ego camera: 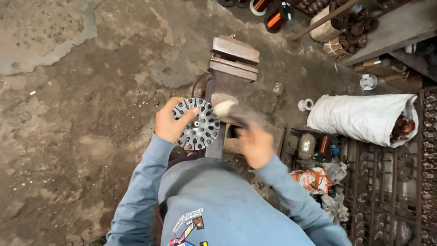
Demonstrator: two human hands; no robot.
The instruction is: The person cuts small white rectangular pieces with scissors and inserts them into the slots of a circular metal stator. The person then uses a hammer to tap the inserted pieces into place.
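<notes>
At the vise [233, 61] | left hand [170, 122] grips slotted disc [198, 124] steady beside it | right hand [256, 145] clenched on blurred mallet [234, 111], mid-swing | step: hammering disc | next: square, controlled blow, clear of fingers

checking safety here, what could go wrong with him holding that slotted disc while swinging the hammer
The left hand grips the slotted metal disc with fingers across its face, close to the blurred hammer in the right hand; a stray blow could hit them. The disc seems held only by hand beside the vise, so it may twist or slip. Both hands are bare.
</notes>
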